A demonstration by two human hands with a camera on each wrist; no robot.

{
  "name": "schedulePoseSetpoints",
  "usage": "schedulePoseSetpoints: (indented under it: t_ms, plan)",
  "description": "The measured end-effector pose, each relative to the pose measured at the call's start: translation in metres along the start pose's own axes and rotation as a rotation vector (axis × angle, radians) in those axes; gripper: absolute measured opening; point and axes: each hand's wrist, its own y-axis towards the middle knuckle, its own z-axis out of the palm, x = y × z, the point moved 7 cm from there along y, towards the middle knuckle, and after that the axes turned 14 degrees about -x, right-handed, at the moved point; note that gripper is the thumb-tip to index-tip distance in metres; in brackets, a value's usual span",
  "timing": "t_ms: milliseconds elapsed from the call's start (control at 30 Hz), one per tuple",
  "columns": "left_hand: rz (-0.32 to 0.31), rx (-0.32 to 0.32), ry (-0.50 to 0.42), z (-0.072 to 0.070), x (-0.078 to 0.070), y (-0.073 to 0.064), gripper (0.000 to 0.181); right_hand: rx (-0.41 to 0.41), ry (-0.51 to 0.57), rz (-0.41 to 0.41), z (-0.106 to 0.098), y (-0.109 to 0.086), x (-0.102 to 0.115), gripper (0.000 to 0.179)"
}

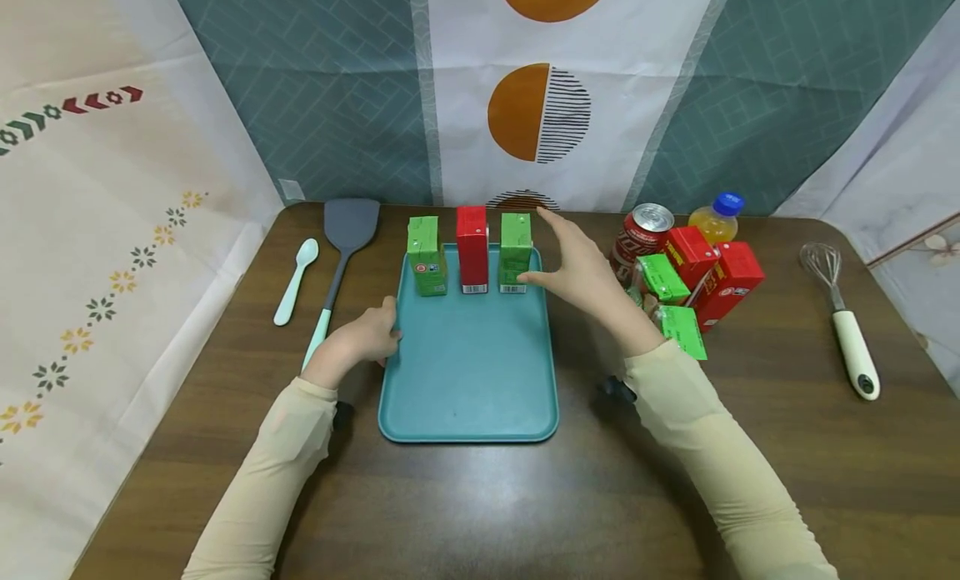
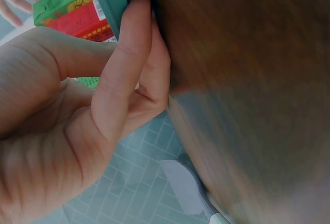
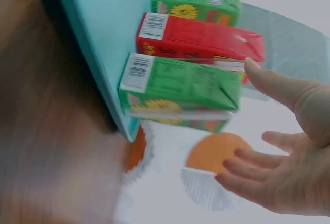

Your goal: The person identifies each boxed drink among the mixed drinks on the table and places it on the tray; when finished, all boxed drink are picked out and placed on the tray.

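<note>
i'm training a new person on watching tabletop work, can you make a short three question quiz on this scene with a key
1. Multiple choice: what colour is the middle carton of the three standing on the tray?
a) green
b) red
c) blue

2. True or false: in the head view, the whisk and the spatula lie on opposite sides of the tray.

3. Short answer: which hand holds the edge of the tray, and how do the other hand's fingers lie?

Key
1. b) red
2. True
3. The left hand holds it; the right hand has its fingers spread.
</note>
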Motion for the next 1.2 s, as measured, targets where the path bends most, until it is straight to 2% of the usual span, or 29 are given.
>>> schedulePoseSetpoints:
  t_ms: [167,333,533,667,767,967,1200]
  plan:
    - [0.011,0.006,0.003,0.002,0.001,0.002,0.064,0.025,-0.069,-0.052,-0.026,-0.032,-0.005,0.087]
    - [0.028,0.005,0.004,0.001,0.0,0.003,0.063,0.051,-0.121,-0.085,-0.056,-0.059,-0.019,0.081]
    - [0.007,0.007,-0.001,0.001,0.0,0.0,0.063,0.039,-0.054,-0.174,-0.088,-0.079,-0.044,0.077]
    - [0.007,0.003,-0.004,0.001,0.0,0.0,0.063,0.011,-0.057,-0.232,-0.103,-0.091,-0.061,0.077]
    - [0.008,0.001,-0.007,0.001,0.001,0.0,0.062,-0.004,-0.087,-0.28,-0.109,-0.1,-0.069,0.079]
    - [0.013,0.008,-0.001,0.001,0.003,0.001,0.062,-0.035,-0.073,-0.384,-0.111,-0.112,-0.079,0.084]
    - [0.001,0.017,0.0,0.001,0.001,0.0,0.065,-0.041,-0.118,-0.412,-0.108,-0.112,-0.084,0.085]
